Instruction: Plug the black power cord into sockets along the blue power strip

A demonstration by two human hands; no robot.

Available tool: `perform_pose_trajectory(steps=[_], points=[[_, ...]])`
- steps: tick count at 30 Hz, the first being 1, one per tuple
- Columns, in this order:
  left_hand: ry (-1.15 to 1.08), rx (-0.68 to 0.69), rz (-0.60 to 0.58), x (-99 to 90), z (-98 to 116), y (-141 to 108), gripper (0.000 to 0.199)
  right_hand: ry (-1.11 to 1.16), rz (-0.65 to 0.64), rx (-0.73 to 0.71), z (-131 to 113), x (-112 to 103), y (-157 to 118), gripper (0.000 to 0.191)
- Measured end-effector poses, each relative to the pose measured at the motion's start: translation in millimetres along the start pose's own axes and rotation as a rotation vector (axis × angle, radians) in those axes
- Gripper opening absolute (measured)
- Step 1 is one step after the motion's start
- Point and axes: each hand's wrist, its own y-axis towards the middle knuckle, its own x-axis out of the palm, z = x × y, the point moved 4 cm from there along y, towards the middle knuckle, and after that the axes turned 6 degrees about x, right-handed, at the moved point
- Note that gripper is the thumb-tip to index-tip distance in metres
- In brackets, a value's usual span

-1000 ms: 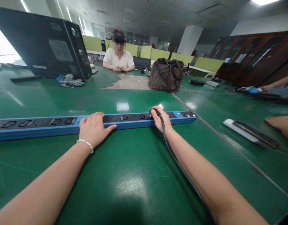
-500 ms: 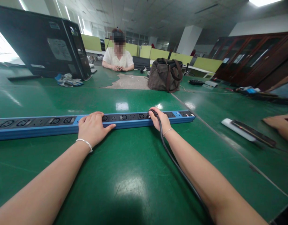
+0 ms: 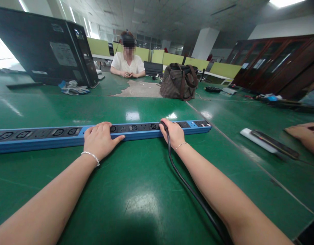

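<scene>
A long blue power strip (image 3: 136, 135) with black sockets lies across the green table. My left hand (image 3: 99, 139) rests over the strip left of the middle, its fingers on the top and far side and the thumb stretched out along the near side. Nearer the strip's right end, my right hand (image 3: 173, 132) grips the black plug (image 3: 164, 124) of a cable, down at a socket. How far the plug sits in the socket is hidden by the fingers. The black cable (image 3: 182, 178) runs from the plug toward me, beside my right forearm.
On the green table (image 3: 116, 190) stand a black computer case (image 3: 52, 47) and a brown bag (image 3: 178, 81). Gloves (image 3: 74, 87) lie by the case. A white and black device (image 3: 269, 141) is at right, near another person's hand (image 3: 306, 134). Someone in white (image 3: 128, 64) sits opposite.
The plug and the cable's upper part have tilted slightly left in my right hand, and the hand has turned a little over the strip. My left hand holds its place.
</scene>
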Motion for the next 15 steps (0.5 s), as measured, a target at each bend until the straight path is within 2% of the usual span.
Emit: perform_pose_trajectory(steps=[8, 15], points=[[-0.001, 0.004, 0.002, 0.1, -0.3, 0.0, 0.067, 0.045, -0.031, 0.153, -1.8, -3.4, 2.4, 0.025], [0.005, 0.016, 0.018, -1.3, 1.3, -1.2, 0.068, 0.072, -0.009, 0.015, 4.3, 2.3, -0.3, 0.030]])
